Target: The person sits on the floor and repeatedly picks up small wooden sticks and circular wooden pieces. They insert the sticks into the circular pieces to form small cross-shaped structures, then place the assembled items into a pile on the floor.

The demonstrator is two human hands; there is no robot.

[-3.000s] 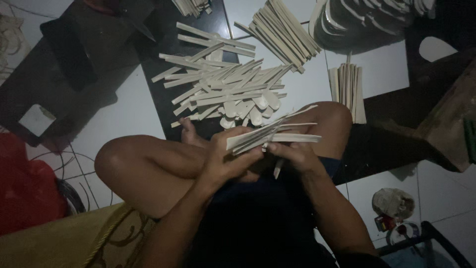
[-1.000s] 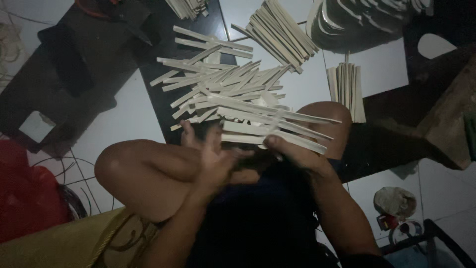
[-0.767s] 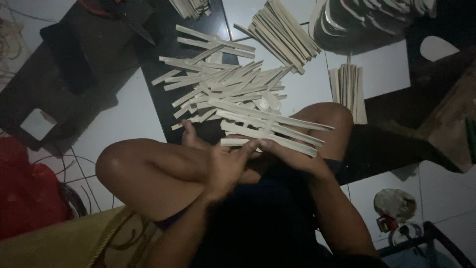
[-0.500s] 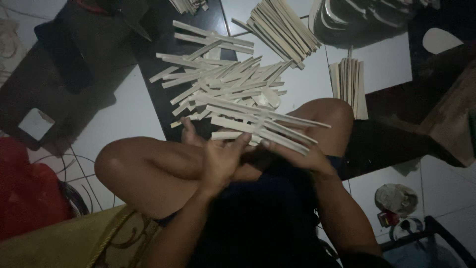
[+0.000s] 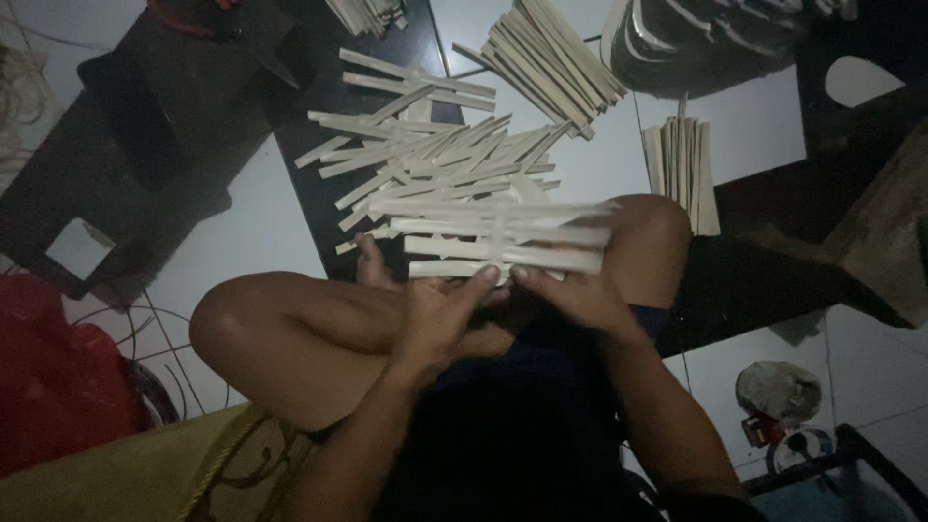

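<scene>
A white tile floor (image 5: 242, 222) carries everything here, and the person sits on it cross-legged, bare knees out to either side. A dark mat (image 5: 319, 106) runs from the floor's far edge toward the person. On the mat's near half lies a loose heap of pale flat sticks (image 5: 425, 159), crossing at many angles. Off the mat's far right corner sits a tidier stack of sticks (image 5: 546, 58), laid slantwise, and a short upright bundle (image 5: 681, 169) rests on the tiles just beyond the right knee. A red bag (image 5: 48, 377) fills the floor's near left edge. Above the lap, between the knees, both hands hold a fan of sticks (image 5: 503, 237), its strips lying mostly level and spread one above another. The left hand (image 5: 435, 319) grips the fan from below, fingers curled up with the tips pressed on its lower edge. The right hand (image 5: 570, 295) meets it fingertip to fingertip, fingers closed under the fan's lower right part. The fan hangs clear of the heap behind it.
</scene>
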